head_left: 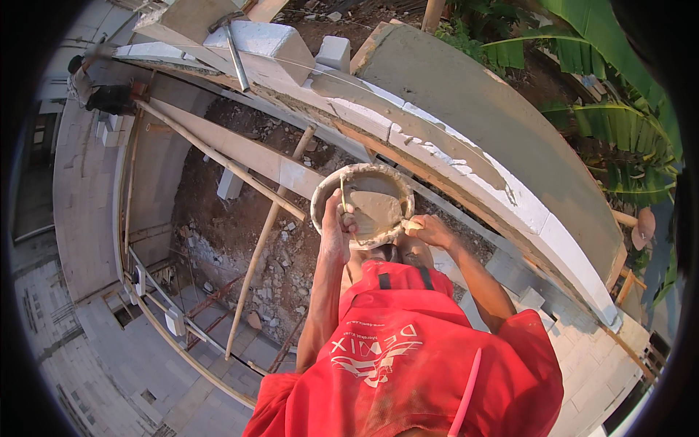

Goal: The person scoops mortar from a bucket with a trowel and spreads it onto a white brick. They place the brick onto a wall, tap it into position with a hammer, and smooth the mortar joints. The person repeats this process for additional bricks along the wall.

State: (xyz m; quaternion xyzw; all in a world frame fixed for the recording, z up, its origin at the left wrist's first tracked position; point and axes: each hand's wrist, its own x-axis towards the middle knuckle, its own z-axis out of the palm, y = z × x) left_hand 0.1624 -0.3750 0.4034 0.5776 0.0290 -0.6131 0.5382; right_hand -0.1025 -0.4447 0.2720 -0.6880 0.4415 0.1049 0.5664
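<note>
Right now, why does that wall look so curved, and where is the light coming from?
Head view: the fisheye lens bends the white block wall into an arc, and a black rim rings the picture. Warm sunlight strikes the banana leaves and the wall top; the rubble pit lies in shade. The mortar pan and both hands look sharp.

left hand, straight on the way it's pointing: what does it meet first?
The left hand points up the picture at the round mortar pan and already grips its near rim. Straight on, it would probably meet the grey mortar inside first, then the block wall; depth is unclear.
</note>
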